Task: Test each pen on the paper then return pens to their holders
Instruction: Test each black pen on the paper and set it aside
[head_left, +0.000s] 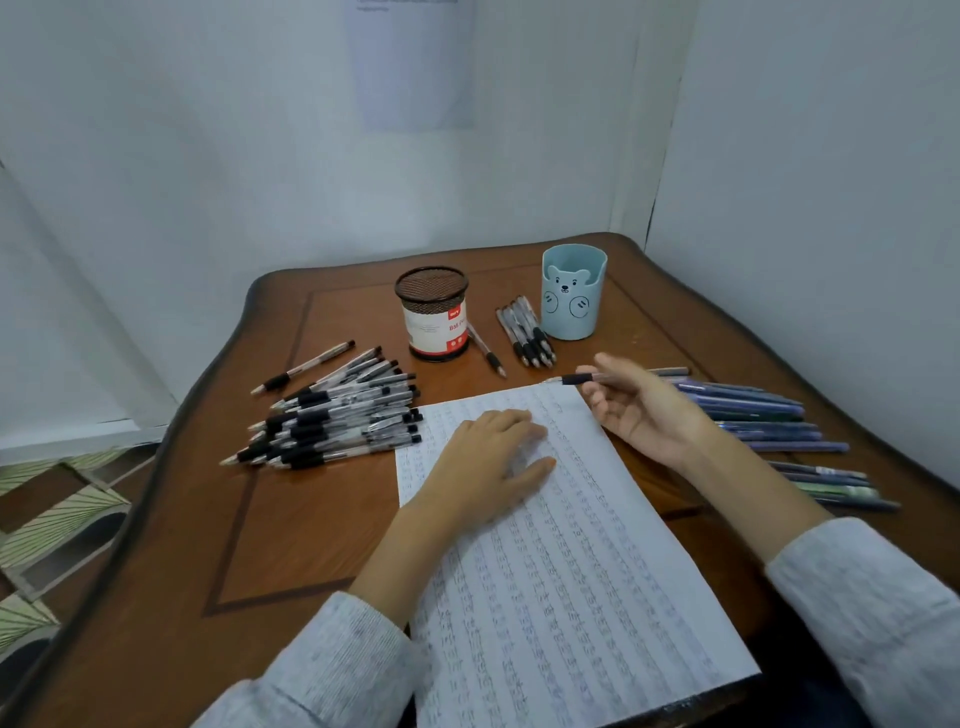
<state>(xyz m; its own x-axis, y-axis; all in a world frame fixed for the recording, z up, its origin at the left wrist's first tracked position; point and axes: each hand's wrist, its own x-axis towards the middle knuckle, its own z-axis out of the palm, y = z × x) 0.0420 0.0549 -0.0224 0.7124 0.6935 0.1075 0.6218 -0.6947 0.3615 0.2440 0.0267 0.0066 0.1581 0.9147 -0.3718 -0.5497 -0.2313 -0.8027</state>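
Where paper (597, 571) ends, right hand (639, 410) grips pen (576, 379).

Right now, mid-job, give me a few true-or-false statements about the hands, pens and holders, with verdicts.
1. The left hand lies flat on the paper. True.
2. The right hand is empty. False: it holds a pen.
3. The blue bear holder is stuffed with pens. False: none stick out of it.
4. A pile of black-grip pens lies left of the paper. True.
5. The mesh holder lies on its side. False: it stands upright.
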